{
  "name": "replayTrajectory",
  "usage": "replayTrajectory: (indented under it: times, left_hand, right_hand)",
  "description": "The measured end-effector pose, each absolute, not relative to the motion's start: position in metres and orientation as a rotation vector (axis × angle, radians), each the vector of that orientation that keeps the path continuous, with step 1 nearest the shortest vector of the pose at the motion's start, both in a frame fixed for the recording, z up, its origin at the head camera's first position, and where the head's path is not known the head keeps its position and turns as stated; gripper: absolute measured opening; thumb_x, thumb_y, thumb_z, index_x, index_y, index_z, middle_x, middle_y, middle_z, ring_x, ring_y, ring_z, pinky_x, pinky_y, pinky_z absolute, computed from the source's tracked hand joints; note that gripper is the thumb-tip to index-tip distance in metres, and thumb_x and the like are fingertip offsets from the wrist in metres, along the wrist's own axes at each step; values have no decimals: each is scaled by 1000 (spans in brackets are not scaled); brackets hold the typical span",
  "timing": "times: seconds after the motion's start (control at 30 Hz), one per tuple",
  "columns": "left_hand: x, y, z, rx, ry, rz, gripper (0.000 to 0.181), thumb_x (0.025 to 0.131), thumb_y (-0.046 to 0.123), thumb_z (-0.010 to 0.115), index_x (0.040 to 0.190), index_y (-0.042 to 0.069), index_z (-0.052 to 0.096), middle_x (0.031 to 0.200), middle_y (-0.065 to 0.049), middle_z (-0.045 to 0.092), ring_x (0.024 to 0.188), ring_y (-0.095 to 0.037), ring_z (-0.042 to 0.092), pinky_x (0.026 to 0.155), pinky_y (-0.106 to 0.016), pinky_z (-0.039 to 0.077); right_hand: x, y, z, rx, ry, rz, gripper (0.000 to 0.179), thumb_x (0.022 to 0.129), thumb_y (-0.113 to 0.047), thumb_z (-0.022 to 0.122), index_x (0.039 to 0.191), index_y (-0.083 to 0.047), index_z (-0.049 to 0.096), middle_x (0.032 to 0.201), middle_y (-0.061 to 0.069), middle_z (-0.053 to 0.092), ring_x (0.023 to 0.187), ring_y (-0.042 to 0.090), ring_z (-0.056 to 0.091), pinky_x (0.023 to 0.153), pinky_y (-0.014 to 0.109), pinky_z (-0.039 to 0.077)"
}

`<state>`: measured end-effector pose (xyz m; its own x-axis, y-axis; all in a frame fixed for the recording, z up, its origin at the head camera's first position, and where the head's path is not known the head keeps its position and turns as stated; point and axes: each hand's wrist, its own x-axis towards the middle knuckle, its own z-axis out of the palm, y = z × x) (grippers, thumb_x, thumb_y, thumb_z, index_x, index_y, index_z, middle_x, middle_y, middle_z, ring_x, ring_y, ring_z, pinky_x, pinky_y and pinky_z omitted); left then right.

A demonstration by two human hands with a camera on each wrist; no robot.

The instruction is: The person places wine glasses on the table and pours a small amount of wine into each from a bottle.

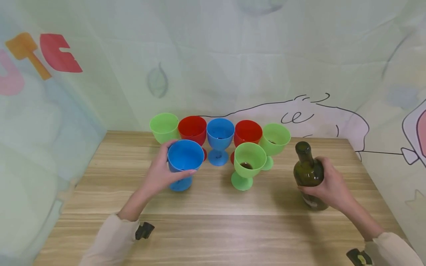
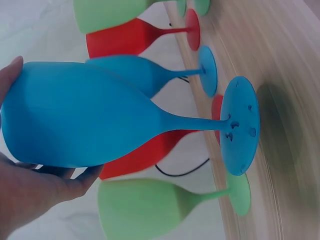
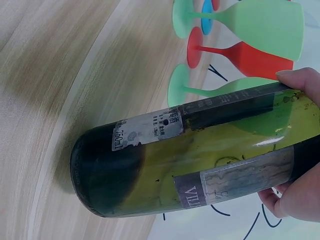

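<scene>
My left hand (image 1: 159, 175) grips a blue plastic goblet (image 1: 185, 157) round its bowl, thumb on the near side. In the left wrist view the underside of this goblet's foot (image 2: 240, 125) shows with small wet drops, and a shadow falls on the table beyond it. My right hand (image 1: 332, 188) holds a dark green glass wine bottle (image 1: 307, 173) by its upper body, neck up and leaning slightly left. A worn label (image 3: 150, 129) and dark liquid low inside appear in the right wrist view. Between the hands stands a green goblet (image 1: 249, 155) with a little dark liquid.
Behind stands a row of goblets: green (image 1: 164, 127), red (image 1: 192, 129), blue (image 1: 220, 139), red (image 1: 247, 132) and green (image 1: 275, 142). All rest on a wood-grain table (image 1: 213, 232) that meets a printed cloth backdrop (image 1: 213, 62) at its back edge.
</scene>
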<state>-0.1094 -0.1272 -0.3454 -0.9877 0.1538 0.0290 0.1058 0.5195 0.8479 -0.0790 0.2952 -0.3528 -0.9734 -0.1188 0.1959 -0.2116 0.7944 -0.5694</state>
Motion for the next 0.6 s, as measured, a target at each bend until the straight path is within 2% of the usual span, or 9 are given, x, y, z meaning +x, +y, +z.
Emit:
replayTrajectory:
  times: [0.27, 0.43, 0.5, 0.6]
  left_hand:
    - [-111, -110, -349, 289, 2697, 1498, 92, 70, 30, 79, 140, 9, 22, 138, -14, 33, 127, -35, 29, 84, -52, 46]
    - [-110, -103, -348, 336, 2698, 1509, 91, 69, 29, 79, 139, 10, 24, 137, -13, 35, 126, -33, 30, 84, -51, 46]
    - [-110, -100, -347, 350, 2703, 1518, 90, 69, 28, 80, 138, 10, 24, 136, -13, 35, 126, -33, 31, 84, -50, 46]
    - [-109, -96, -345, 366, 2702, 1534, 90, 68, 26, 80, 138, 9, 25, 136, -12, 36, 125, -32, 32, 83, -49, 47]
  right_hand:
    - [-77, 291, -351, 296, -2810, 915, 81, 55, -7, 85, 116, 9, 35, 102, 30, 52, 90, 46, 54, 75, 61, 42]
    - [-77, 286, -351, 369, -2767, 840, 77, 52, -5, 84, 113, 10, 39, 95, 28, 55, 83, 42, 56, 70, 57, 46]
    - [-77, 283, -349, 391, -2761, 786, 77, 50, -6, 85, 111, 11, 41, 93, 27, 56, 80, 40, 56, 74, 51, 44]
    - [-77, 278, -346, 403, -2781, 693, 78, 47, -8, 86, 110, 11, 43, 92, 24, 57, 81, 37, 55, 76, 44, 34]
